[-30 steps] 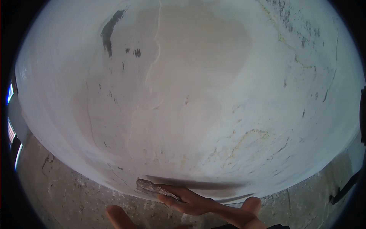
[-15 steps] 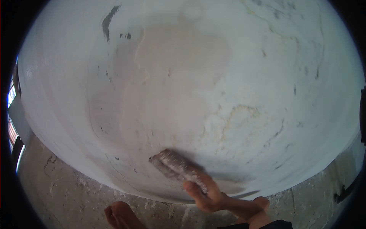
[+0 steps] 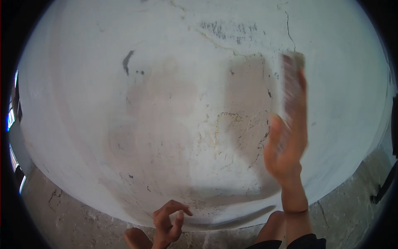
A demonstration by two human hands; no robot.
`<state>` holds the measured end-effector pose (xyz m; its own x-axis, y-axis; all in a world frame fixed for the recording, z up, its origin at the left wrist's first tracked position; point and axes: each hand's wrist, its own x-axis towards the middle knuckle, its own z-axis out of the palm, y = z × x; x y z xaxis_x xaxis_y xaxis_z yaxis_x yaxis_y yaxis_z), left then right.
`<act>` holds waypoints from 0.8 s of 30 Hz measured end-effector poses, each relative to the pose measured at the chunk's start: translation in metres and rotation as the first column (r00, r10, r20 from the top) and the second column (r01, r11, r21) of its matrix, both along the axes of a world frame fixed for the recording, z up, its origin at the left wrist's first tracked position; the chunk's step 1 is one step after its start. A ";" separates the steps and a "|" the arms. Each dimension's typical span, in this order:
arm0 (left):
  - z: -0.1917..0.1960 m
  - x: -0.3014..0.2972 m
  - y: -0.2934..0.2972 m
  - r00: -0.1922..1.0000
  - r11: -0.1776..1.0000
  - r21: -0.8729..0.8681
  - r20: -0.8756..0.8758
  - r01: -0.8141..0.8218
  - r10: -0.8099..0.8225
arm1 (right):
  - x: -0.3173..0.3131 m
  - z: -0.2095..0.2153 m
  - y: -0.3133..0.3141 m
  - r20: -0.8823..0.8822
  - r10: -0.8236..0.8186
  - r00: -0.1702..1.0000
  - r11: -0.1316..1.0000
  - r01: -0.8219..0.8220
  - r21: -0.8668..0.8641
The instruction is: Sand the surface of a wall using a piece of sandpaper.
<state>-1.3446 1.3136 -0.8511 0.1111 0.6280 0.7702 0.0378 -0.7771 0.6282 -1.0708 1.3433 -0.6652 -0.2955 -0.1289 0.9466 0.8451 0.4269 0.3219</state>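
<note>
While a long, flat block [image 3: 291, 83] is gripped nearly upright by the right hand [image 3: 286, 159], the left hand [image 3: 166, 220] is held well apart from it, low down before the foot of the pale wall [image 3: 348, 108]. The block is found before the right-hand part of the wall, with its top end raised just below a thin dark crack [image 3: 287, 29]. It is clamped between the thumb, which is laid along its left side, and the fingers, which are stretched up its right side. Because block and hand are blurred, it cannot be told whether the wall is being touched by the block. The left hand is kept loose, with its fingers bent over toward the right and its thumb set apart from them.

The middle of the wall is marked by a brownish patch [image 3: 157, 99], and its upper left by a dark curved mark [image 3: 128, 62]. High on the wall, dark smudges [image 3: 228, 30] are scattered. Along the foot of the wall, a rough grey floor [image 3: 95, 226] is seen, and the right forearm is edged by a dark sleeve [image 3: 306, 241].
</note>
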 end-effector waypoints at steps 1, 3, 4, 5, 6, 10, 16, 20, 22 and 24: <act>0.014 0.008 0.003 1.000 1.000 0.009 -0.002 0.005 -0.005 | 0.005 0.006 0.011 0.071 -0.122 0.990 0.992 0.123 -0.005; 0.036 0.019 0.000 0.947 0.952 0.032 0.102 0.304 -0.306 | -0.008 0.009 0.026 0.109 -0.249 0.962 0.964 0.257 -0.065; 0.046 0.021 -0.005 0.950 0.956 0.023 0.099 0.294 -0.295 | -0.016 0.007 0.030 0.160 -0.367 0.916 0.915 0.387 -0.116; 0.057 0.024 -0.011 0.908 0.911 0.078 0.080 0.405 -0.410 | -0.019 0.005 0.030 0.162 -0.354 0.921 0.920 0.374 -0.117; 0.068 0.027 -0.017 0.855 0.853 0.127 0.057 0.506 -0.515 | -0.022 0.001 0.029 0.181 -0.305 0.935 0.931 0.333 -0.150; 0.108 0.048 -0.045 0.726 0.722 0.113 0.009 0.682 -0.688 | -0.037 -0.015 0.027 0.268 -0.216 0.939 0.937 0.277 -0.214; 0.106 0.049 -0.047 0.711 0.676 0.232 -0.131 0.700 -0.691 | -0.040 -0.025 0.031 0.339 -0.277 0.899 0.927 0.342 -0.152; 0.102 0.027 -0.038 0.780 0.778 0.067 -0.107 0.624 -0.617 | -0.047 0.000 0.033 0.249 -0.284 0.926 0.939 0.322 -0.125; 0.104 0.031 -0.034 0.711 0.697 0.174 -0.029 0.695 -0.702 | -0.055 0.026 0.035 0.195 -0.288 0.938 0.942 0.314 -0.119; 0.114 0.037 -0.038 0.609 0.593 0.292 0.045 0.750 -0.792 | -0.058 0.039 0.039 0.159 -0.312 0.937 0.943 0.326 -0.069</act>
<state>-1.3076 1.2757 -0.7370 0.3404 0.1740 0.9240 -0.7218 -0.5815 0.3754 -1.1283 1.3821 -0.6261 -0.4407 0.0805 0.8940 0.8891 0.1765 0.4224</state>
